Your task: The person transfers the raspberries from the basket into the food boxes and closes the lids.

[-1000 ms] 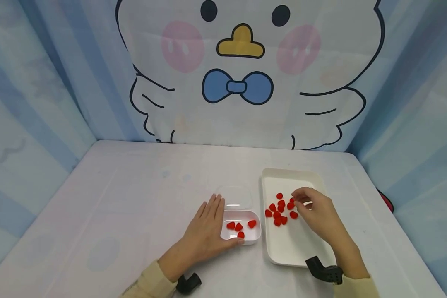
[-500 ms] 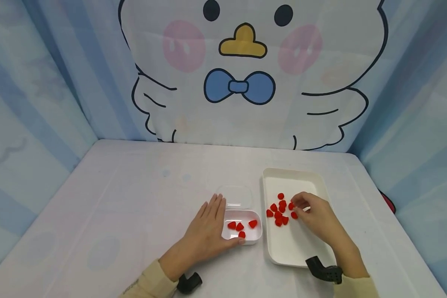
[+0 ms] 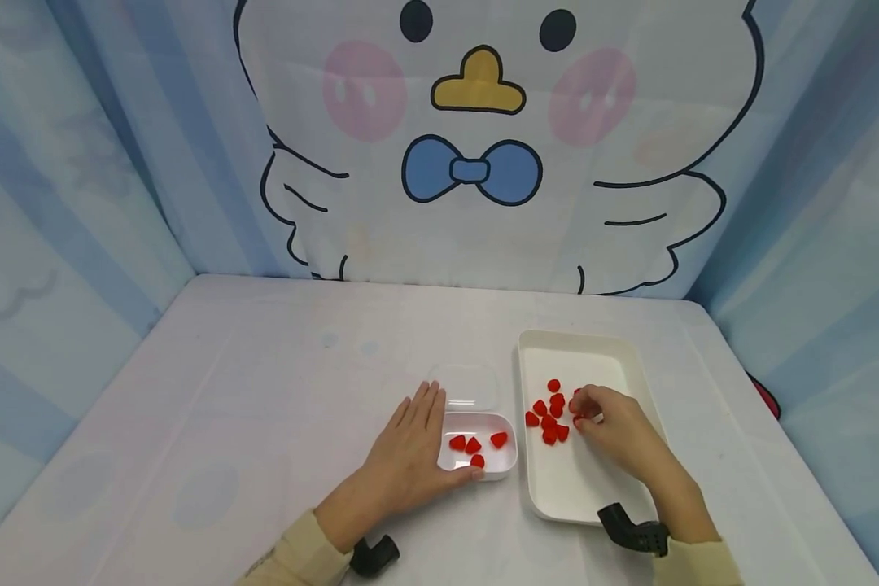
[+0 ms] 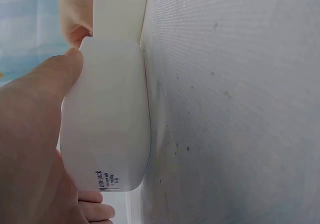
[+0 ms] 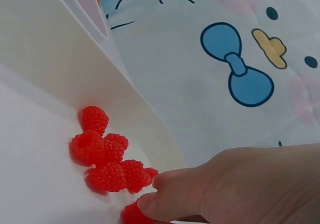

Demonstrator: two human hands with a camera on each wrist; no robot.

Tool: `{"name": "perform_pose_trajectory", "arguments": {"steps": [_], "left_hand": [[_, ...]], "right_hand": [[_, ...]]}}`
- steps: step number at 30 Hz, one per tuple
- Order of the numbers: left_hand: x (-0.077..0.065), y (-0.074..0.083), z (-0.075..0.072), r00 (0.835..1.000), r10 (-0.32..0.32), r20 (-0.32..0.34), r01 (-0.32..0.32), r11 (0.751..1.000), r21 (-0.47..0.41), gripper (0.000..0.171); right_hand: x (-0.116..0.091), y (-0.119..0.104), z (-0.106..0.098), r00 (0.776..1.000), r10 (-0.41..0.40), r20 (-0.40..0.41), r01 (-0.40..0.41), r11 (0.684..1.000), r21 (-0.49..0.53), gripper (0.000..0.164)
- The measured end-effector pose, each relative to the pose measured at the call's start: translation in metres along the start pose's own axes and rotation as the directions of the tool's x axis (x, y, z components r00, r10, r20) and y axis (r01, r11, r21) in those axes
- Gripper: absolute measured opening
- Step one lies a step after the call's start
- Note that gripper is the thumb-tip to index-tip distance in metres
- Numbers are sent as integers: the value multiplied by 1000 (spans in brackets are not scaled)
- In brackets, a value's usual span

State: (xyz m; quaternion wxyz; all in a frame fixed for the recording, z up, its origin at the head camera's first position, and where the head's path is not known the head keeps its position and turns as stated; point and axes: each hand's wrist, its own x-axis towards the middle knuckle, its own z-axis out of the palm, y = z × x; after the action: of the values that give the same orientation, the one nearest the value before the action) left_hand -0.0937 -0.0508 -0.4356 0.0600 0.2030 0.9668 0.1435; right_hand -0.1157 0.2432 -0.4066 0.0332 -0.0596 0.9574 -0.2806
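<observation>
My left hand (image 3: 408, 453) lies along the left side of a small white box (image 3: 510, 465), fingers straight, thumb across its front edge. Several red raspberries (image 3: 473, 445) sit inside that box. In the left wrist view, the thumb touches the rim of the same box (image 4: 107, 108), which bears small printing. Over the white tray (image 3: 567, 496), my right hand (image 3: 618, 427) has curled fingers and thumb around a raspberry (image 5: 134, 214). Its fingertips partly hide this fruit. More raspberries (image 3: 549, 423) are clustered in the tray, left of the hand.
A clear lid (image 3: 469, 387) lies just behind the box. The tray stands close to the box's right side on a white-covered table (image 3: 278, 350). Behind is a curtain (image 3: 476, 244) printed with a cartoon bird; curtains also flank both sides.
My right hand has come slightly nearer in the tray, its fingertips closing around a raspberry at the cluster's right edge. The left hand keeps its place at the box.
</observation>
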Motion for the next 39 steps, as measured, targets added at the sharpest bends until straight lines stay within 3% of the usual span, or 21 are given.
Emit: {"name": "perform_pose_trajectory", "arguments": {"steps": [21, 30, 39], "left_hand": [[0, 1, 2, 1000, -8, 4, 8, 1000, 0, 113], [0, 0, 2, 1000, -8, 0, 8, 1000, -3, 112], [-1, -1, 2, 1000, 1, -5, -1, 1000, -6, 111]], "right_hand": [[-3, -1, 0, 1000, 27, 8, -26, 999, -25, 16], [-3, -1, -1, 999, 14, -30, -14, 1000, -10, 12], [-2, -6, -2, 992, -62, -110, 63, 998, 3, 12]]}}
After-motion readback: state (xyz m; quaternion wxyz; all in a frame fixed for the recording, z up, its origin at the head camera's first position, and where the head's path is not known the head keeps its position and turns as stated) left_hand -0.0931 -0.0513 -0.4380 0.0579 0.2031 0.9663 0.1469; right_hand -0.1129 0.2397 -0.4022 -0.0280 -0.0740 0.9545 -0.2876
